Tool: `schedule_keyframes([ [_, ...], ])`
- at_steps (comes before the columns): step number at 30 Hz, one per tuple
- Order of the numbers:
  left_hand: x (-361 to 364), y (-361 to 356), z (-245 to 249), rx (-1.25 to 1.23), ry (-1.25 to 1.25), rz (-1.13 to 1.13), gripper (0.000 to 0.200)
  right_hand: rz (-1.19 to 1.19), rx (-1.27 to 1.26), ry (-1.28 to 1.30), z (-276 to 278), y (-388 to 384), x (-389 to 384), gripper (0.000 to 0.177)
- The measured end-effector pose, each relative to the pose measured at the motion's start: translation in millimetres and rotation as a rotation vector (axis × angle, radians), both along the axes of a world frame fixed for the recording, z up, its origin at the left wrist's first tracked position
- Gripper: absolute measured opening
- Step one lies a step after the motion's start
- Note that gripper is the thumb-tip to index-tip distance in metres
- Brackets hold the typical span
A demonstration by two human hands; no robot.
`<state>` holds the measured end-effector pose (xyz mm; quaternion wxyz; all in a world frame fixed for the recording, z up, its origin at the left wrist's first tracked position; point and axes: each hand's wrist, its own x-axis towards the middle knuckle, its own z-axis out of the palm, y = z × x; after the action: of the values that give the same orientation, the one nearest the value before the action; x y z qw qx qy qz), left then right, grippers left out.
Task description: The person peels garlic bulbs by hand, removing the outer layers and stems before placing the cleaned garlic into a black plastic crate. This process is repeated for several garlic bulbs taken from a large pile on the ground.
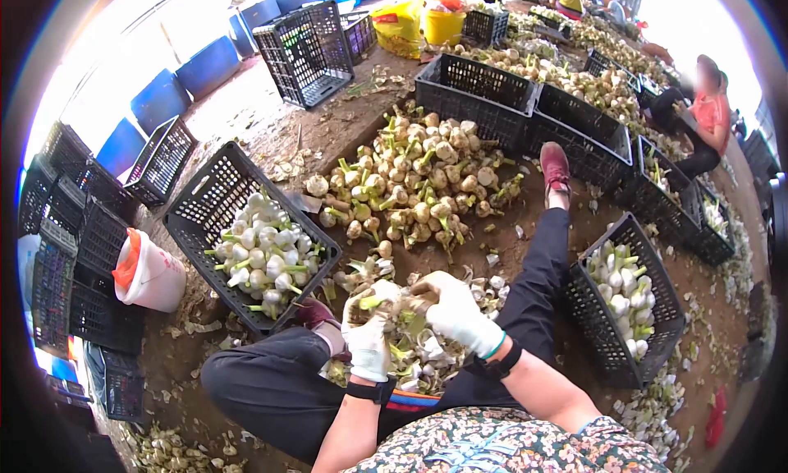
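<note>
My left hand [365,342], in a dirt-stained white glove, is closed around a garlic bulb [382,293] with a short green stem. Close beside it on the right, my right hand [464,313] wears a matching glove. Its fingers curl inward near brownish garlic skin, and what they pinch is hidden. Below both hands, peeled-off garlic skins [427,354] cover the ground between my legs. Ahead lies a heap of untrimmed garlic [427,173], brown and dirty. A black crate [201,195] on the left holds cleaned white garlic bulbs [267,251].
Another black crate [611,362] with cleaned garlic stands by my right leg. More black crates [476,103] line the far side of the heap. A white bucket [156,276] sits at the left. A co-worker [707,120] sits at the right, near another long garlic pile [591,87].
</note>
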<state>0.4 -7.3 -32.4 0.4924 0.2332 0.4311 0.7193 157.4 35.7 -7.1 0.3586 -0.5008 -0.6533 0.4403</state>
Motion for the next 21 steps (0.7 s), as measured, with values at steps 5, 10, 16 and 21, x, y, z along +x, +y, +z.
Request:
schedule_keyframes([
  [5,3,4,-12,-0.043,0.193,0.024,0.041,0.052,0.24,-0.182,3,5,-15,0.02],
  [10,3,2,-16,0.009,0.252,0.007,0.034,0.073,0.271,-0.256,-2,9,-19,0.024],
  [16,-10,2,-3,0.032,-0.125,-0.158,0.04,-0.137,0.419,-0.246,-22,29,0,0.019],
  [21,-16,6,-7,0.107,-0.611,-0.207,0.045,-0.214,0.44,-0.634,-67,27,37,0.033],
])
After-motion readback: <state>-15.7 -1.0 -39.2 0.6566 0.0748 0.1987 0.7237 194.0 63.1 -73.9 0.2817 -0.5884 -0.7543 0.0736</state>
